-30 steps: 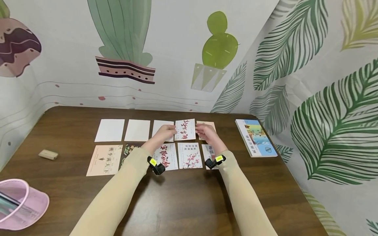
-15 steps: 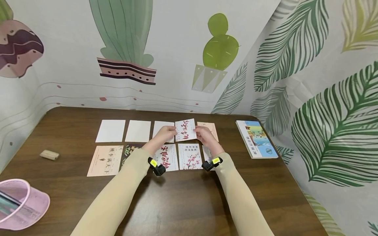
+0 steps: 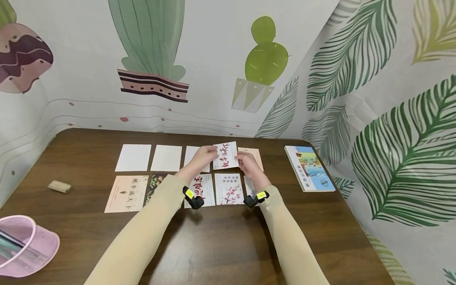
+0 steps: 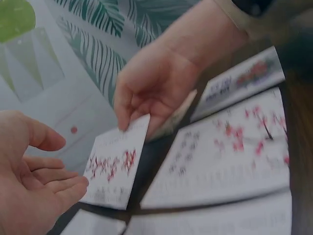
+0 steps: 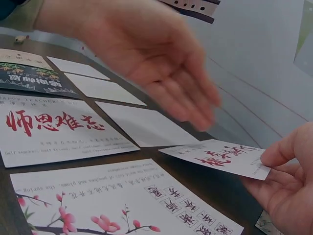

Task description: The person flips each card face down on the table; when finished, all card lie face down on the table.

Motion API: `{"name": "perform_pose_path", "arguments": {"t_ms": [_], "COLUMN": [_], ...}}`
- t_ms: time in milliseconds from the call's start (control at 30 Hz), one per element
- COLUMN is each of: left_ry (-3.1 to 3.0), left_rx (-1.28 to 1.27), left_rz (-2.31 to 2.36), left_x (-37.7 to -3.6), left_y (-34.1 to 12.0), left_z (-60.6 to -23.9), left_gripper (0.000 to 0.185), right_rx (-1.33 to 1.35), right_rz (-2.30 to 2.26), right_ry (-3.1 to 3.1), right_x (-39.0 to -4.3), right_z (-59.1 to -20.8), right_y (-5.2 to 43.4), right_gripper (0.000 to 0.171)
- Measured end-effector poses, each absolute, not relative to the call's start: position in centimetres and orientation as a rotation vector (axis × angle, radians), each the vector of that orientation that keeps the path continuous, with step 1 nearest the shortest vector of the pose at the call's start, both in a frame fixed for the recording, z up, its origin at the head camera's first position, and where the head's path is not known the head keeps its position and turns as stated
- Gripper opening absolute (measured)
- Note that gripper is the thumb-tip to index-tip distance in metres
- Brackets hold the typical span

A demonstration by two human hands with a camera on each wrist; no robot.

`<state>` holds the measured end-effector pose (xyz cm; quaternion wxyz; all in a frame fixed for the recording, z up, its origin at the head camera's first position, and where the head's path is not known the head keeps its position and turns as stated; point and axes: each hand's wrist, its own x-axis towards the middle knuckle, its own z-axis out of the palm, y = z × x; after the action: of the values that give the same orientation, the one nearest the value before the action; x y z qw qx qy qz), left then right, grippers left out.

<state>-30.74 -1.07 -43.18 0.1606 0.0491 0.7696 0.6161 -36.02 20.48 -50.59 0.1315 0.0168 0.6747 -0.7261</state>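
Observation:
A white card with red calligraphy is lifted just above the back row of cards on the brown table. My right hand pinches its right edge between thumb and fingers, as the left wrist view and right wrist view both show. My left hand is at the card's upper left corner with straight, relaxed fingers; it hovers over the card in the right wrist view. In the left wrist view its palm is open beside the card.
Two rows of cards lie here: blank white ones at the back, printed ones in front, including a plum blossom card. A book lies at the right, a wooden block at the left, and a pink basket at the near left.
The calligraphy card has risen and tilted a little. My left hand has slid from its left edge up to its top left corner with its fingers loosened. The right hand keeps its pinch.

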Motion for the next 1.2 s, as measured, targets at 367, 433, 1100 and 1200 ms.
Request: {"name": "perform_pose_path", "arguments": {"t_ms": [367,433,1100,1200], "left_ry": [1.987,1.986,2.09,2.084], "left_rx": [0.132,0.121,-0.123,-0.175], "left_rz": [1.924,1.918,2.076,2.153], "left_x": [-31.5,-31.5,-31.5,-31.3], "left_y": [1.8,1.9,2.7,2.9], "left_z": [-42.0,-42.1,-40.8,-41.3], "left_gripper": [0.05,0.05,0.055,0.058], "right_rx": [-0.002,-0.003,0.117,0.133], "right_rz": [-2.229,-2.228,-2.255,-2.263], "right_ry": [1.842,1.844,1.754,1.783], "right_x": [-36.4,-36.3,-32.3,-32.3], "right_z": [-50.2,-50.1,-42.9,-43.2], "right_y": [20.7,20.7,18.1,17.9], "right_gripper": [0.039,0.04,0.06,0.06]}}
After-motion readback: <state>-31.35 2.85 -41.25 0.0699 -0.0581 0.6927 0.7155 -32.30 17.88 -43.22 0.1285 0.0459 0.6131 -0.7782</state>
